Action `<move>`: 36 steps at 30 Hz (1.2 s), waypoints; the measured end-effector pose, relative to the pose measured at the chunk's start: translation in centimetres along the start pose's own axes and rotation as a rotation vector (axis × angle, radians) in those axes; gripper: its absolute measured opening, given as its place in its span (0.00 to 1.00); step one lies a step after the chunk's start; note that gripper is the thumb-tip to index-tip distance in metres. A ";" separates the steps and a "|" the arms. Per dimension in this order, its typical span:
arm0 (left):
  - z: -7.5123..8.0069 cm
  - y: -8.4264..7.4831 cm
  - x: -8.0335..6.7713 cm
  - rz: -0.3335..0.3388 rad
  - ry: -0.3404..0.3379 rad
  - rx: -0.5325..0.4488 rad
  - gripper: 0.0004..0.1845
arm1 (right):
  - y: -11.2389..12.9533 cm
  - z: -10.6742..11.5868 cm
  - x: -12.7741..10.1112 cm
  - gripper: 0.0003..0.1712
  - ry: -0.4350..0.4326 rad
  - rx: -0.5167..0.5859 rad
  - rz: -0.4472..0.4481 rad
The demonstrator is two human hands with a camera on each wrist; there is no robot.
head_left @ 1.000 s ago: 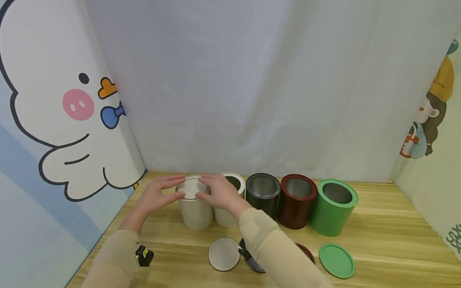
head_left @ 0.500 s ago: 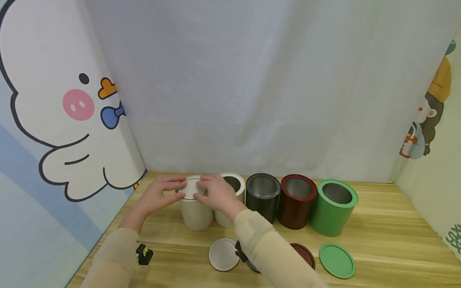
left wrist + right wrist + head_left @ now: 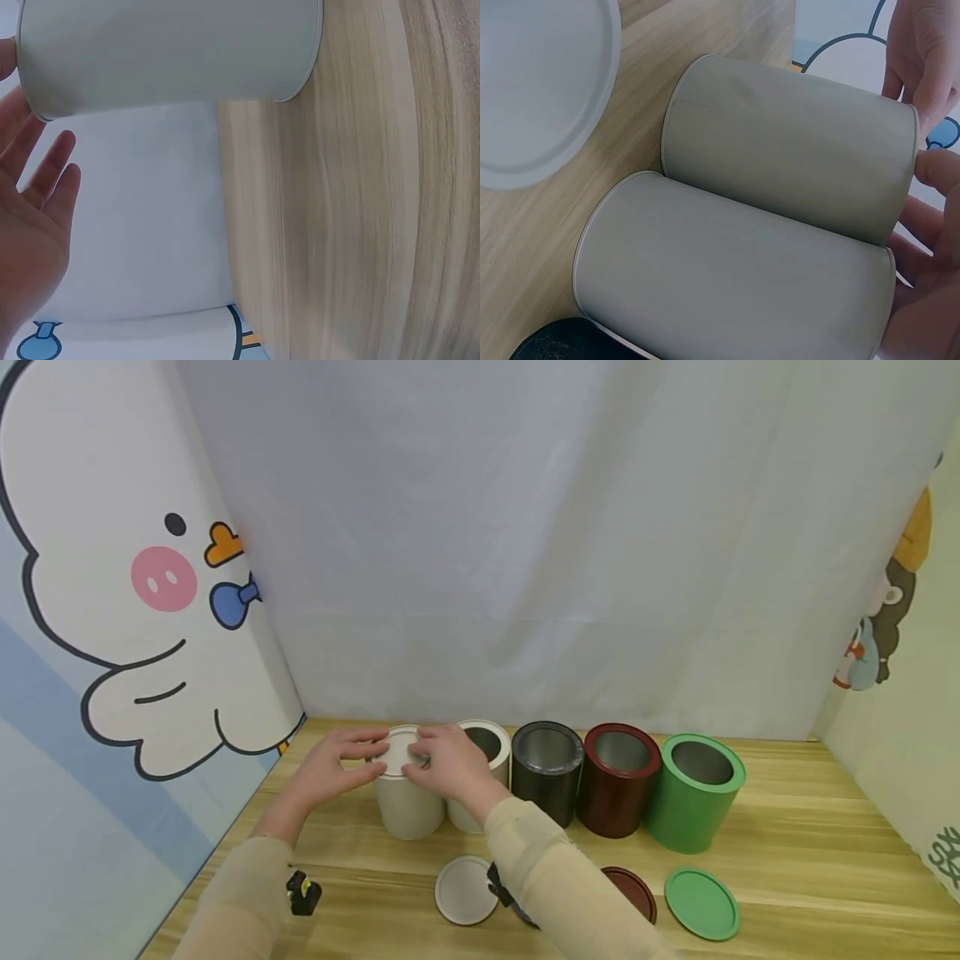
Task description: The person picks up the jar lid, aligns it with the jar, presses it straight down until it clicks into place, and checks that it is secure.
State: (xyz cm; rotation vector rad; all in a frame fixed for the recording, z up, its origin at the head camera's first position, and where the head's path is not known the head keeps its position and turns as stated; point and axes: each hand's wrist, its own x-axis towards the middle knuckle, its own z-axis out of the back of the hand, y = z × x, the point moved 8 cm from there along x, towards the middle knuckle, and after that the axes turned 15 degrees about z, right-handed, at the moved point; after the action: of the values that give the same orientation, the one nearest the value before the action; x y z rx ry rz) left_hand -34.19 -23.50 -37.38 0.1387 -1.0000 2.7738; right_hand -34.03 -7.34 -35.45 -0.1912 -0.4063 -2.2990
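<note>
Two hands meet over the leftmost can (image 3: 407,802), at the left end of a row of five on the table (image 3: 787,860). The left hand (image 3: 330,770) and right hand (image 3: 450,766) each curl fingertips onto the rim of the pale lid (image 3: 397,750) sitting on that can. The lid looks nearly level, so seating it well likely calls for even downward pressure from both sides, working round the edge rather than pushing at one spot, which could tip it. The can touches the white can (image 3: 480,777) beside it; pressing straight down should avoid shoving it sideways.
</note>
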 end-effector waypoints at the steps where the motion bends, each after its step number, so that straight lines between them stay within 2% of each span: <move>1: 0.0 0.0 0.0 0.012 0.004 -0.007 0.22 | 0.0 0.0 0.0 0.21 -0.001 0.000 -0.001; 7: -0.1 0.3 0.2 0.070 0.032 -0.044 0.23 | 0.2 0.1 -0.1 0.21 0.001 0.017 -0.005; 20: -0.1 -0.1 0.1 0.097 0.056 -0.056 0.22 | 0.2 -0.1 0.1 0.22 0.081 -0.043 -0.023; 36: 0.2 -0.4 0.1 0.049 0.067 -0.020 0.21 | 0.6 -0.3 0.5 0.23 0.107 -0.167 -0.005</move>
State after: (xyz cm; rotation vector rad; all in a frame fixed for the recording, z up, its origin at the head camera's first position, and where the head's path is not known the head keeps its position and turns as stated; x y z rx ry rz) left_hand -34.19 -23.30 -36.94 0.0181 -1.0272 2.7912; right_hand -33.94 -8.15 -35.43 -0.1495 -0.1603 -2.3361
